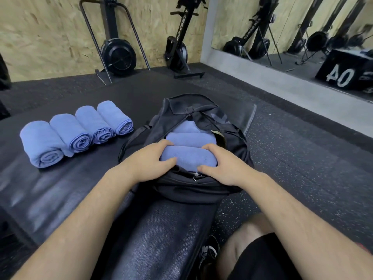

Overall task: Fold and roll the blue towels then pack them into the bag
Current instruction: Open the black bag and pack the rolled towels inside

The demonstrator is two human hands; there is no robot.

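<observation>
The left hand grips the left end of a rolled blue towel, fingers curled over the top and thumb along the near side. The right hand grips the other end the same way, fingers hooked over the far edge and thumb lying low toward the zip. The towel sits crosswise in the near end of the open mouth of a black bag, part of it still above the rim.

Just behind it in the bag lies a second towel, touching the first, and behind that a third towel, partly tucked under the bag's far flap.

The bag rests on a black tabletop. To its left, four more rolled towels lie side by side in a slanting row with their spiral ends toward the camera: the nearest roll, the next roll, another roll and the farthest roll, each touching its neighbour.

At the back, two rowing machines stand against a chipboard wall. A mirror lines the right wall.
</observation>
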